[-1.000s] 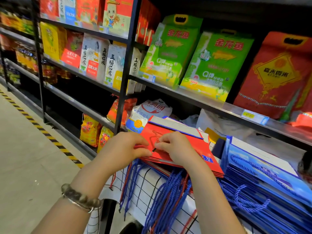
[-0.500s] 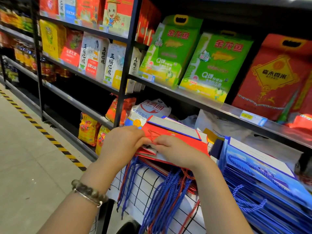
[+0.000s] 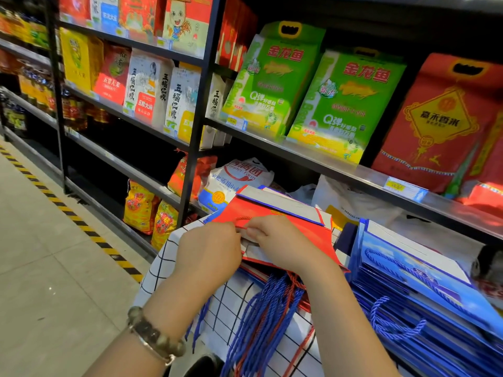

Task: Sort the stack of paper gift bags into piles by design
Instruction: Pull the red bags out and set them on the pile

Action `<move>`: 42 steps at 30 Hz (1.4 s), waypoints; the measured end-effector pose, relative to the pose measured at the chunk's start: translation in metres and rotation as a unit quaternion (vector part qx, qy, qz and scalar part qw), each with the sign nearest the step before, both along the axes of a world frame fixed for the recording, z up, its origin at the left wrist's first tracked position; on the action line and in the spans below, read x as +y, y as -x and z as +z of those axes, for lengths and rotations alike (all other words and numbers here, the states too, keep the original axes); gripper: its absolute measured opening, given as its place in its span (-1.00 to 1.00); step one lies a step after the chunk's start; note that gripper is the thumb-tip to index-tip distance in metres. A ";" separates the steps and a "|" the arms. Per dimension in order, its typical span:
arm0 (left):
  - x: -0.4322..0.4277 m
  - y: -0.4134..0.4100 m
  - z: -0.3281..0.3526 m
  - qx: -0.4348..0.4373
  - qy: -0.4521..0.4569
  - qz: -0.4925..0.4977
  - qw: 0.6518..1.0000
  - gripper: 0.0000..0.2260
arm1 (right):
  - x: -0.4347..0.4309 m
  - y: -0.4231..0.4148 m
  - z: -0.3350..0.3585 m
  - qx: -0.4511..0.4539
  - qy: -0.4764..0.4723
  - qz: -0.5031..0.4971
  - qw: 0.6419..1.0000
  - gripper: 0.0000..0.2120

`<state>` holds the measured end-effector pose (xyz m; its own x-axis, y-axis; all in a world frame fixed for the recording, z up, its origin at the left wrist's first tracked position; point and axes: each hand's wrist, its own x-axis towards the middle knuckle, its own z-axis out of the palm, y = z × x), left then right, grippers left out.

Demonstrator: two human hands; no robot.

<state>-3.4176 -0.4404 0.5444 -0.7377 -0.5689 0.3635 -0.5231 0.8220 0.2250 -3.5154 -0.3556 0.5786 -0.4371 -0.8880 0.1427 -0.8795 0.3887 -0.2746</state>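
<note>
Pinching the near edge of the flat red paper gift bag, left grip and right grip both curl closed on it | bag tops the mixed bag stack on the white grid-cloth counter | blue paper bag pile just right | green rice sacks on the shelf beyond

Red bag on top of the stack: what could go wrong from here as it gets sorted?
1. The left hand and right hand seem to pinch the red bag only at its near edge, by its red handle; a quick pull may crease or tear it.
2. The cords hanging over the checked cloth look intertwined, so lifting one bag may drag others along.
</note>
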 end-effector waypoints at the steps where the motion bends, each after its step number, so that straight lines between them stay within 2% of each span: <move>1: -0.003 -0.004 0.002 0.012 -0.028 -0.014 0.999 -0.81 | 0.002 0.000 -0.002 0.001 0.012 -0.005 1.000 -0.77; 4: -0.014 -0.017 0.011 0.103 -0.093 -0.011 0.990 -0.73 | 0.008 -0.004 -0.007 0.014 0.063 -0.009 0.998 -0.81; 6: -0.021 -0.019 0.016 0.182 -0.088 0.020 0.979 -0.68 | 0.013 -0.011 -0.010 0.031 0.090 -0.016 0.995 -0.84; 7: -0.024 -0.016 0.017 0.186 -0.076 0.020 0.979 -0.65 | 0.015 -0.014 -0.013 0.054 0.100 -0.022 0.993 -0.83; 10: -0.028 0.004 0.018 0.060 -0.075 -0.016 0.995 -0.61 | 0.020 -0.020 -0.016 0.128 0.108 -0.051 0.985 -0.74; 13: -0.025 0.019 0.016 0.009 -0.090 -0.035 0.995 -0.64 | 0.023 -0.023 -0.021 0.136 0.105 -0.054 0.984 -0.71; 17: -0.022 0.029 0.014 0.024 -0.055 -0.030 0.998 -0.70 | 0.028 -0.025 -0.028 0.159 0.090 -0.041 0.982 -0.74; 21: -0.033 0.030 0.011 0.086 -0.086 0.023 0.992 -0.70 | 0.033 -0.025 -0.024 0.160 0.088 -0.011 0.983 -0.67; 23: -0.038 0.029 0.009 0.100 -0.102 0.015 0.990 -0.68 | 0.035 -0.024 -0.022 0.158 0.082 -0.001 0.984 -0.66; 25: -0.043 0.028 0.007 0.111 -0.132 0.000 0.985 -0.65 | 0.034 -0.023 -0.022 0.169 0.078 -0.002 0.983 -0.69; 27: -0.053 0.027 0.006 0.136 -0.171 0.002 0.976 -0.61 | 0.033 -0.020 -0.024 0.219 0.083 -0.011 0.972 -0.78; 29: -0.061 0.024 0.007 0.182 -0.250 0.006 0.951 -0.58 | 0.033 -0.019 -0.026 0.236 0.122 -0.025 0.964 -0.83; 30: -0.063 0.022 0.009 0.219 -0.329 0.004 0.919 -0.61 | 0.033 -0.018 -0.028 0.242 0.136 -0.028 0.960 -0.81; 32: -0.065 0.018 0.015 0.284 -0.511 -0.008 0.811 -0.72 | 0.035 -0.016 -0.030 0.266 0.160 -0.033 0.950 -0.79; 33: -0.065 0.015 0.017 0.296 -0.566 -0.014 0.769 -0.75 | 0.037 -0.015 -0.031 0.276 0.179 -0.033 0.944 -0.80; 36: -0.066 0.014 0.020 0.263 -0.653 -0.053 0.709 -0.74 | 0.038 -0.016 -0.031 0.304 0.218 -0.031 0.927 -0.79; 37: -0.065 0.015 0.022 0.245 -0.673 -0.064 0.695 -0.76 | 0.038 -0.017 -0.030 0.309 0.222 -0.030 0.924 -0.78; 39: -0.061 0.017 0.024 0.214 -0.675 -0.071 0.703 -0.85 | 0.040 -0.024 -0.023 0.291 0.201 -0.009 0.935 -0.74; 41: -0.059 0.019 0.026 0.204 -0.663 -0.076 0.717 -0.93 | 0.045 -0.031 -0.010 0.205 0.173 -0.007 0.963 -0.69; 42: -0.058 0.019 0.026 0.209 -0.662 -0.085 0.715 -0.94 | 0.048 -0.031 -0.002 0.134 0.157 -0.035 0.978 -0.64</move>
<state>-3.4370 -0.4988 0.5707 -0.8217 -0.5332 -0.2014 -0.1010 -0.2116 0.9721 -3.4844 -0.3077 0.5770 -0.4046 -0.7506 0.5223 -0.9104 0.3843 -0.1530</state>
